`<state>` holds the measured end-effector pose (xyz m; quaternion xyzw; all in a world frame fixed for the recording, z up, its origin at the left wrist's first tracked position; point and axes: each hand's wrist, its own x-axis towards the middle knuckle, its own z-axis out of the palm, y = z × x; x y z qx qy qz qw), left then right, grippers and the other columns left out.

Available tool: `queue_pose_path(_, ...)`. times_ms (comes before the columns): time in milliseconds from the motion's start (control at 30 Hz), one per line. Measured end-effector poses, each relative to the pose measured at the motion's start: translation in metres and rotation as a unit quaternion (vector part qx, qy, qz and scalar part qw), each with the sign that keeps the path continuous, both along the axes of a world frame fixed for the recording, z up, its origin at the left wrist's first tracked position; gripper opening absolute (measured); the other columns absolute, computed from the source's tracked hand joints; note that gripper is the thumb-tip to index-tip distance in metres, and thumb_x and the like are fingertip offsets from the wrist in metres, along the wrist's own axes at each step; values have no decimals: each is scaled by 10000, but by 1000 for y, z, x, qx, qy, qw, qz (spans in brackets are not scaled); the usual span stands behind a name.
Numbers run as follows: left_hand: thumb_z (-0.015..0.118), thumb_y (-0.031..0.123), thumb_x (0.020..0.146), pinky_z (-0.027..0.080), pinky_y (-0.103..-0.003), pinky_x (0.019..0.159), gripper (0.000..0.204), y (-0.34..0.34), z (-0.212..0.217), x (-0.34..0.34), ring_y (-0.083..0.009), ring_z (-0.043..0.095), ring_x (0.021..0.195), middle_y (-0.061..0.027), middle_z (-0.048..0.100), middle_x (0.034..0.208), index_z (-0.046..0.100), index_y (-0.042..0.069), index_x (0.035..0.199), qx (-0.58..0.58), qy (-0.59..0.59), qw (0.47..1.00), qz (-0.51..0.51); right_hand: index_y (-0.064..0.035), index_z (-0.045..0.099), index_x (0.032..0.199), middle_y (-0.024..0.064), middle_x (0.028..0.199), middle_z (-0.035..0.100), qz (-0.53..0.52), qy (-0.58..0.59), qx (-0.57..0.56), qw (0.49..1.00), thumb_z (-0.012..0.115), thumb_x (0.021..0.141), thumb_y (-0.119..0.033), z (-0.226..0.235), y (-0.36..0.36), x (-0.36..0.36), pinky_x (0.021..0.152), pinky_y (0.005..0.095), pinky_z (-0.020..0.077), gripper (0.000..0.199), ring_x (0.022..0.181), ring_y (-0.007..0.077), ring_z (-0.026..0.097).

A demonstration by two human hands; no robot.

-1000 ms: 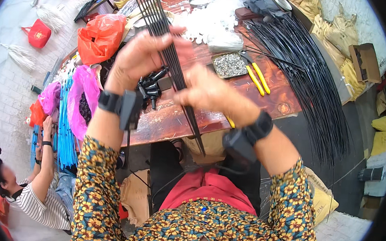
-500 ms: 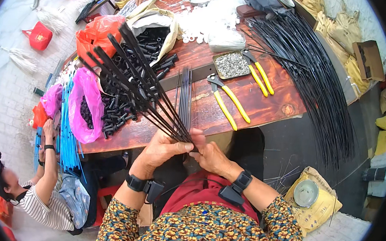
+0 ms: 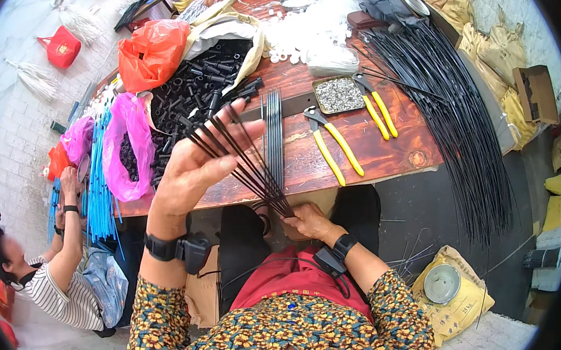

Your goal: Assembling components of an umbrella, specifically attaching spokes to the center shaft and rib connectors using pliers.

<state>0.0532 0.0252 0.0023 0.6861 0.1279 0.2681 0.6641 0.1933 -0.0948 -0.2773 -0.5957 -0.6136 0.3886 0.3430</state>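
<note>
My right hand (image 3: 308,221) is closed on the lower ends of a fanned bundle of thin black rods (image 3: 242,157), low in front of the table edge. My left hand (image 3: 198,164) is raised with its fingers spread, and the rods pass between and over its fingers. Each rod carries a short black tube at its upper end. A second flat row of black rods (image 3: 274,134) lies on the brown wooden table (image 3: 389,151) just beyond. A pile of black plastic tubes (image 3: 191,90) fills an open sack to the left.
Two yellow-handled pliers (image 3: 333,146) and a tray of small metal parts (image 3: 337,95) lie on the table. A long sheaf of black rods (image 3: 459,117) hangs off the right edge. Another person (image 3: 51,275) sits on the floor at lower left beside blue rods (image 3: 98,179).
My left hand has let go of the rod ends and risen, opening among the fanned rods. My right hand still holds the bundle's lower end.
</note>
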Motion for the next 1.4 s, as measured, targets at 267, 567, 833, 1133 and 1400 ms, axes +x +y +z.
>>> queue_pose_path(267,599,199,946,502,-445,959,518,1,7,20,-346,646,1064,-210,660,1120,440,-72,1357,-46,-12,999,0,2,648,850,254,739,591,-16,17,16,1000,635,848,-306,7,-4,-1,666,443,465,309,753,428,602)
queue_pose_path(567,565,162,965,589,-389,790,230,1,8,24,-312,692,916,-163,687,939,596,-24,1096,-49,-70,996,-11,31,626,789,197,656,598,-55,94,52,993,677,819,-298,12,-6,-6,616,400,472,334,639,329,616)
queue_pose_path(833,558,118,958,570,-404,831,202,-5,6,26,-319,692,925,-163,685,943,591,-31,1091,-44,-62,997,15,-17,662,998,232,887,665,83,-220,-48,971,676,800,-241,145,-40,40,756,464,516,299,869,403,645)
queue_pose_path(1133,546,117,971,546,-399,867,219,-2,7,15,-281,686,917,-169,686,926,582,-53,1105,-35,-101,994,0,11,701,753,175,649,649,-73,-133,68,986,669,749,-187,222,77,107,598,386,508,200,631,265,661)
queue_pose_path(1400,557,131,967,553,-418,847,223,1,2,10,-308,687,925,-197,689,945,585,-41,1106,-32,-101,994,-13,29,706,777,115,585,636,-86,-202,-39,975,695,728,-126,220,146,142,489,332,486,163,498,198,615)
